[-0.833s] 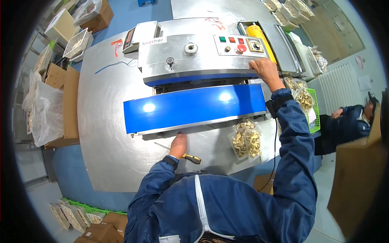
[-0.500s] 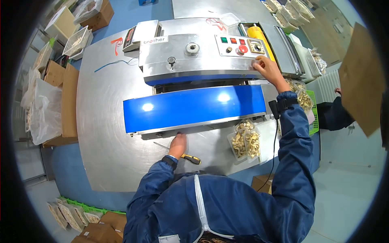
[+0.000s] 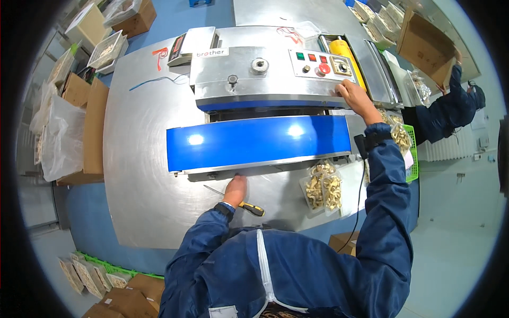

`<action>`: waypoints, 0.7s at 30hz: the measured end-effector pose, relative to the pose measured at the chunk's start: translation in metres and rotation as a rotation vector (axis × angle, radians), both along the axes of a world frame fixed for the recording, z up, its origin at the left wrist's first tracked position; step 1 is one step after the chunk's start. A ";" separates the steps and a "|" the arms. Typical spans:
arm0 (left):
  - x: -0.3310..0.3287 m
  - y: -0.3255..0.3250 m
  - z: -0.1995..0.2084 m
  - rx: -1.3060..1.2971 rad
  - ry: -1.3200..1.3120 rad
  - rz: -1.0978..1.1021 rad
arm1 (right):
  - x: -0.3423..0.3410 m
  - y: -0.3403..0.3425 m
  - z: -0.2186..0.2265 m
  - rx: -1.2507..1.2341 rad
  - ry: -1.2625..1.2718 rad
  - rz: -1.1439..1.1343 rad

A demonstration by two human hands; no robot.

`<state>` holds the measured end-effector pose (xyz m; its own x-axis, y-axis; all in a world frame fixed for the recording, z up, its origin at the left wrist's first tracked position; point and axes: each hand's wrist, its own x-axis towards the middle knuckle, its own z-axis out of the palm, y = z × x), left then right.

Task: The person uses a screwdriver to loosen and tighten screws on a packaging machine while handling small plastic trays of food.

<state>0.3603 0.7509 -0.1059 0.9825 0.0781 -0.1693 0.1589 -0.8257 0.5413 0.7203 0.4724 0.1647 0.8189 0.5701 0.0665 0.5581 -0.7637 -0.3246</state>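
Note:
A metal sealing machine (image 3: 228,87) with a blue front panel (image 3: 260,140) stands on the steel table (image 3: 138,212). My right hand (image 3: 356,99) is at the right front edge of its upper housing, just below the control panel (image 3: 322,64) with its buttons and dial. The fingers there are curled in, and anything between them is too small to make out. My left hand (image 3: 235,192) rests by the lower front edge of the machine, its fingertips mostly hidden. Beside that wrist lies a screwdriver (image 3: 252,209) with a yellow and black handle, its shaft pointing left.
Clear packs of sliced mushrooms (image 3: 323,188) lie at the table's right front. More packs (image 3: 400,135) sit by a green basket (image 3: 412,153). A black cable (image 3: 360,204) hangs by my right arm. At the far right a co-worker (image 3: 445,108) holds a cardboard box (image 3: 427,45).
The co-worker's cardboard box has moved from the near right to the far right, and more of that person shows. The view has shifted slightly; my hands stay at about the same places.

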 end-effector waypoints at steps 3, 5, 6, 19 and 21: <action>0.004 0.002 -0.003 -0.027 -0.062 0.002 | 0.004 -0.007 -0.007 -0.039 -0.162 0.184; 0.008 0.004 0.005 -0.081 0.063 -0.023 | 0.010 -0.016 -0.016 -0.190 -0.206 0.146; 0.003 0.008 -0.003 -0.078 0.029 -0.053 | 0.005 -0.004 -0.010 -0.277 -0.189 0.066; 0.001 0.017 0.149 -2.091 0.199 0.425 | -0.204 0.136 0.007 0.321 0.106 0.432; 0.008 0.017 0.160 -2.201 0.140 0.432 | -0.236 0.157 -0.002 0.387 0.123 0.496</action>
<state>0.3684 0.7680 0.0541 0.9413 -0.1312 -0.3110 0.2147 0.9437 0.2517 0.4842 0.6299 0.1627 0.4782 0.8371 0.2656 0.7562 -0.2387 -0.6093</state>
